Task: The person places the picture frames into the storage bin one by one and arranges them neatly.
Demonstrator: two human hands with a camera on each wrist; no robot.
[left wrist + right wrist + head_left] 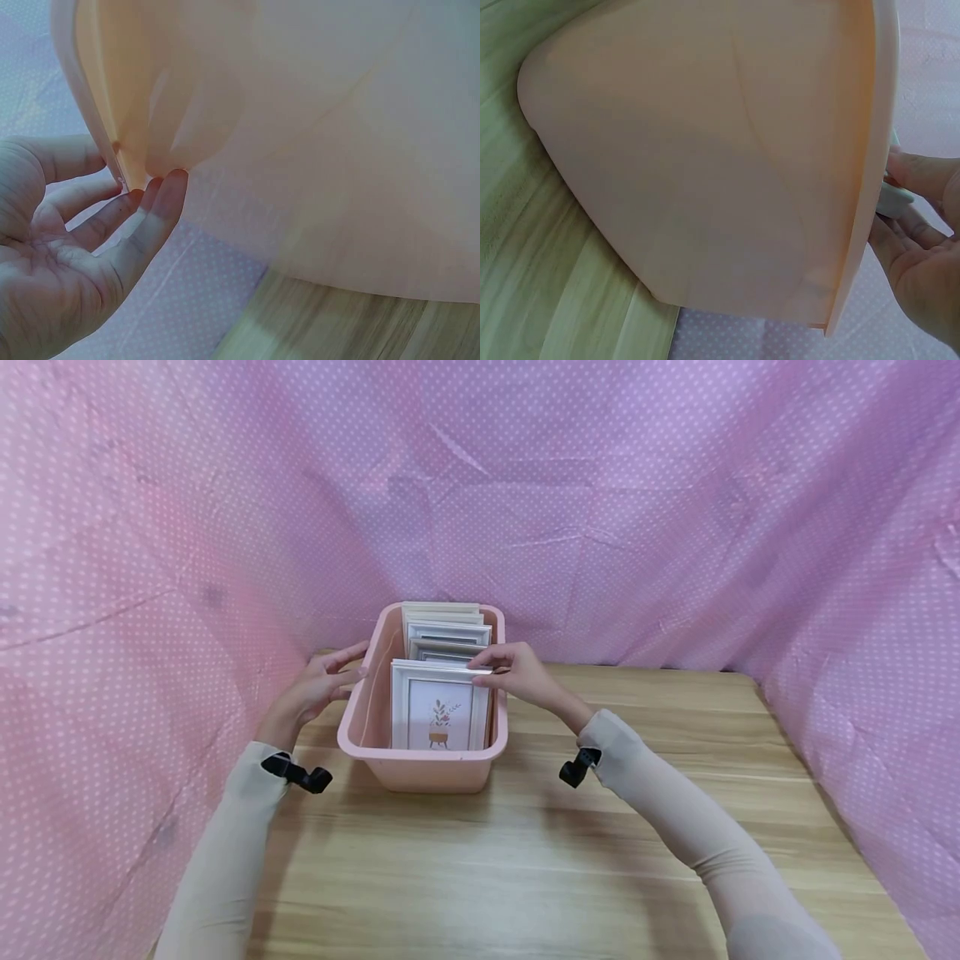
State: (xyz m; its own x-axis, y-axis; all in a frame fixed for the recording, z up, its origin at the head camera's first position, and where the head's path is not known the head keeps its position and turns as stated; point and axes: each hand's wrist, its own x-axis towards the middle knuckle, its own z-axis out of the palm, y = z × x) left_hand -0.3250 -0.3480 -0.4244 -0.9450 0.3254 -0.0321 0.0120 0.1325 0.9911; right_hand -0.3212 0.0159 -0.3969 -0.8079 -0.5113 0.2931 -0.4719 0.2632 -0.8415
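Note:
A pink plastic bin (427, 770) stands on the table, holding several white picture frames set upright in a row. The front picture frame (400, 710) shows a potted plant print and leans at the bin's near end. My right hand (521, 672) reaches over the right rim and pinches a frame at its upper right corner; in the right wrist view, a pale frame corner (894, 201) sits between thumb and fingers. My left hand (313, 687) touches the bin's left rim with extended fingers; in the left wrist view, its fingertips (174, 187) meet the outer wall.
The bin rests on a wood-grain table (480, 877). Pink dotted cloth (570, 510) hangs around the back and both sides. Farther back in the bin, more frames (442, 610) stand behind the front ones. Each forearm wears a black strap mount (296, 772).

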